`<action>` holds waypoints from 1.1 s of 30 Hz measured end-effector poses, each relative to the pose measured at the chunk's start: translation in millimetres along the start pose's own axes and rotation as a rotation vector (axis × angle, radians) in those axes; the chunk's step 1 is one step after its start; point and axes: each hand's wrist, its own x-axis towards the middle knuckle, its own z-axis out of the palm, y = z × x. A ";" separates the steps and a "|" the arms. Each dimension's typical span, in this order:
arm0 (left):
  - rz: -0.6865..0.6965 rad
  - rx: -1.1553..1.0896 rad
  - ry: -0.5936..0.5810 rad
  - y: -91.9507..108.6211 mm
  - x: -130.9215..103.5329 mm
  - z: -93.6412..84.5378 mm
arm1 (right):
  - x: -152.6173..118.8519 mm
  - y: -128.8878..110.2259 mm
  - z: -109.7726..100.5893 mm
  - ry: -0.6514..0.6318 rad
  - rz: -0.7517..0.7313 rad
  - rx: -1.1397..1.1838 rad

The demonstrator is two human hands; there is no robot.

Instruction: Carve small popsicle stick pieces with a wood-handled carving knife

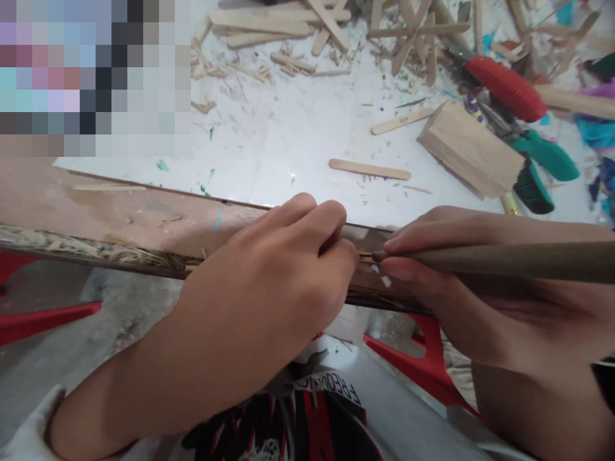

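My left hand [269, 269] is closed at the table's front edge, its fingers curled over a thin wooden stick [192, 266]. One end of that stick shows left of the wrist; most of it is hidden under the hand. My right hand [461, 288] pinches a slim tool with a tapered brown wooden handle [519, 261] between thumb and fingers. The tool's narrow tip points left and nearly meets my left fingertips; its exact kind cannot be made out. Just beyond the hands, a flat craft stick [369, 169] lies on the white board.
A wooden block [471, 150] rests at the right, near red-handled [504, 86] and green-handled [548, 153] tools. Craft sticks [259, 24] and splinters are piled at the back. Shavings [96, 246] line the front ledge. Red chair parts [52, 320] show below.
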 end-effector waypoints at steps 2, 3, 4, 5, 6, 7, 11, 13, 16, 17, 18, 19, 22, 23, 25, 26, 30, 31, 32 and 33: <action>-0.001 -0.002 0.007 -0.6 -0.2 0.7 | -1.2 1.5 1.4 0.052 0.020 0.017; 0.003 0.003 0.007 -0.9 -0.4 0.9 | -2.6 1.8 2.7 0.087 0.039 0.027; 0.006 0.010 0.008 -1.1 -0.6 1.1 | -4.3 2.2 3.8 0.105 0.067 0.040; 0.010 0.016 0.007 -1.1 -0.7 1.2 | -5.7 2.8 4.6 0.117 0.101 0.051; 0.015 0.019 0.009 -1.1 -0.7 1.3 | -6.8 3.6 4.9 0.123 0.132 0.057; 0.022 0.017 0.013 -0.9 -0.6 1.4 | -7.5 4.5 4.7 0.127 0.152 0.058; 0.033 0.003 0.016 0.1 -0.2 1.4 | -6.7 4.9 1.9 0.143 0.184 0.064; 0.035 0.002 0.011 0.4 -0.3 0.6 | -5.6 1.5 1.3 0.177 0.242 0.094; 0.046 0.004 0.014 0.8 -0.5 -1.4 | -4.3 -3.3 2.1 0.241 0.270 0.120; 0.049 0.005 0.013 0.9 -0.4 -1.9 | -4.3 -4.0 2.6 0.239 0.239 0.111; 0.051 0.007 0.012 1.1 -0.2 -2.2 | -4.4 -4.3 3.2 0.230 0.213 0.096; 0.052 0.010 0.014 1.1 0.1 -2.3 | -4.8 -4.3 4.0 0.221 0.202 0.082; 0.051 0.017 0.012 1.0 0.8 -1.8 | -7.3 -3.2 5.7 0.231 0.245 0.054; 0.049 0.022 0.014 1.0 0.8 -1.5 | -8.2 -2.5 5.8 0.233 0.249 0.051; 0.047 0.030 0.014 0.8 0.3 -1.0 | -9.6 -1.0 5.2 0.222 0.227 0.038; 0.045 0.033 0.011 0.8 -0.3 -0.8 | -10.0 -0.3 4.7 0.215 0.216 0.028; 0.037 0.040 0.013 0.8 -3.1 -0.8 | -11.7 -2.1 3.3 0.188 0.174 -0.011; 0.036 0.037 0.016 0.8 -3.3 -0.7 | -12.3 -3.8 3.4 0.183 0.167 -0.026; 0.034 0.028 0.016 0.7 -3.2 -0.7 | -13.1 -5.8 3.6 0.186 0.172 -0.036; 0.031 0.014 0.014 0.6 -2.8 -0.6 | -13.8 -7.8 3.7 0.183 0.194 -0.041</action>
